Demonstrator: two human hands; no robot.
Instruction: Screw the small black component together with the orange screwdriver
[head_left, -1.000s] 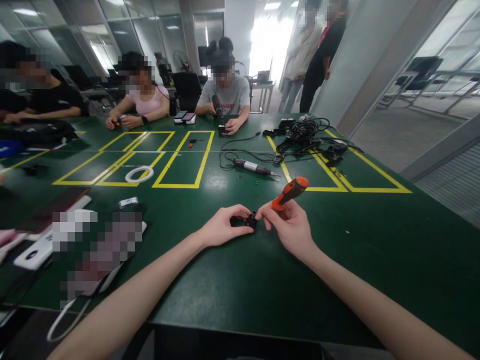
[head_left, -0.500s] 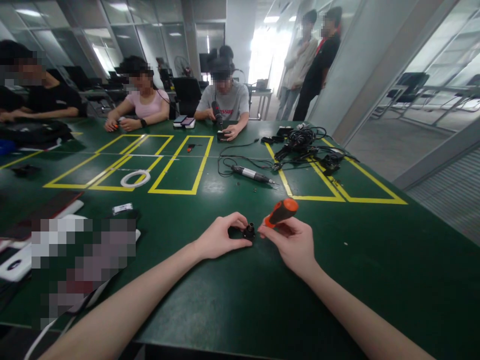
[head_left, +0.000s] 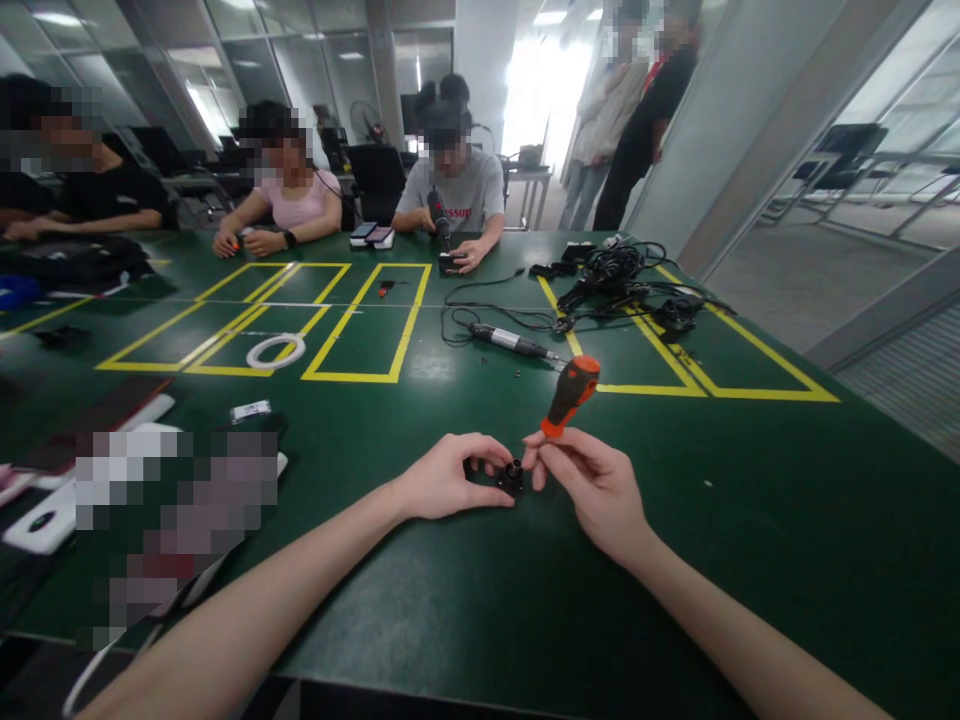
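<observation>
On the green table [head_left: 787,520], my left hand [head_left: 448,478] pinches the small black part [head_left: 511,480], and my right hand [head_left: 604,480] holds an orange-and-black screwdriver [head_left: 572,393]. I should press the part down so it can't wobble.

1 head view, forward-down over hands [head_left: 450,478]

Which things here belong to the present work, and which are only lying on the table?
Apparently in use:
small black part (left hand)
orange-black screwdriver (right hand)

Apparently only lying there:
white ring
corded tool
tangled black cables
</observation>
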